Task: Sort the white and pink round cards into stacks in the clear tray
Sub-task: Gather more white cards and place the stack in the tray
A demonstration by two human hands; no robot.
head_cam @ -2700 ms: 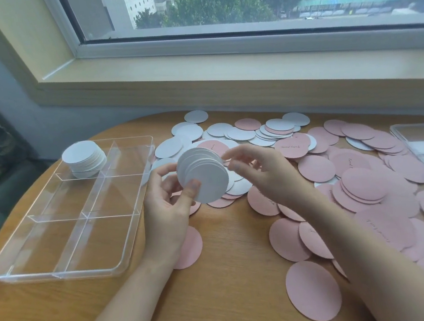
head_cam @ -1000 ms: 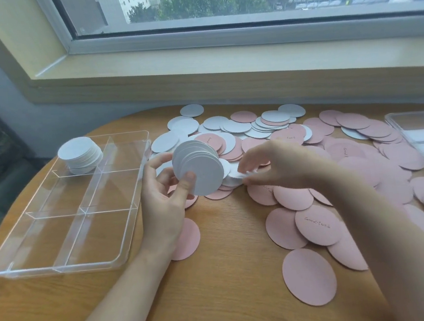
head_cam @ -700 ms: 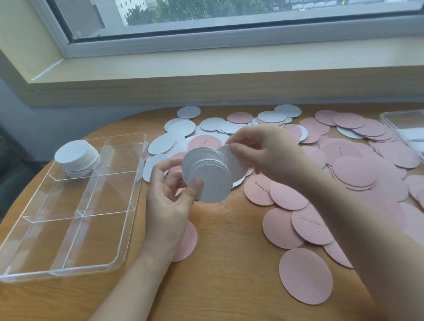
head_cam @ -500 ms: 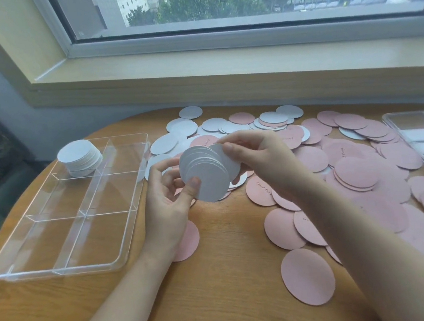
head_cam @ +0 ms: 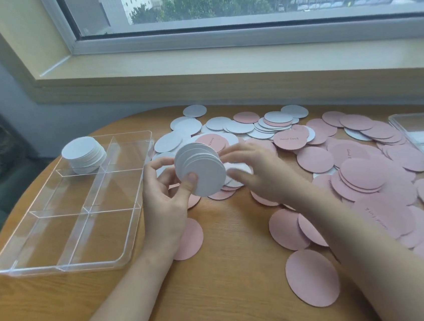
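My left hand [head_cam: 166, 199] grips a stack of white round cards [head_cam: 201, 170], held upright above the table beside the clear tray [head_cam: 67, 261]. The tray has several compartments; its far left one holds a white card stack [head_cam: 83, 155]. My right hand [head_cam: 262, 173] reaches down just right of the held stack, its fingers on a white card [head_cam: 240, 170] lying on the pile. Loose white cards [head_cam: 231, 128] lie at the back of the table. Pink cards [head_cam: 359, 173] spread over the right side.
The round wooden table [head_cam: 232, 289] stands against a wall under a window sill. A second clear tray [head_cam: 422, 127] sits at the right edge with something dark in it. Single pink cards [head_cam: 312, 278] lie near the front, one [head_cam: 189, 238] partly under my left wrist.
My right hand added a white card to the held stack, then dropped back down to the pile on the table. My left hand has kept its hold on the stack.
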